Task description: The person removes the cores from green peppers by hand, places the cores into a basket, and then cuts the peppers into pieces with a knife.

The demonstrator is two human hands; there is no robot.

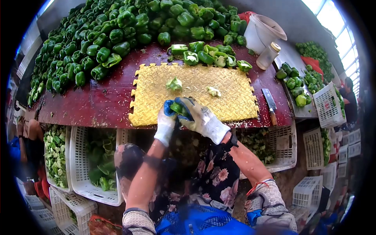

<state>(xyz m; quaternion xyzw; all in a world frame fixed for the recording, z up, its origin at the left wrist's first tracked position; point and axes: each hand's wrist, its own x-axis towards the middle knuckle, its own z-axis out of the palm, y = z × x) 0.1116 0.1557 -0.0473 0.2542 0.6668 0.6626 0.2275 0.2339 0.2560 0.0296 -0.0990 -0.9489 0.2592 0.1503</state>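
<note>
Here, mid-frame, the glossy green pepper slants down rightward, pinched between the blue-and-white-gloved left hand and matching right hand, both touching it, neither clearly nearer.

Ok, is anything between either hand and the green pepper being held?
Only gloves: the left hand and right hand close around the green pepper through them, with nothing else visible in between.

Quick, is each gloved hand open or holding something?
Left hand, in a white-and-blue glove: closed, holding a shiny green pepper.
Right hand, gloved alike: closed on the same pepper.
</note>
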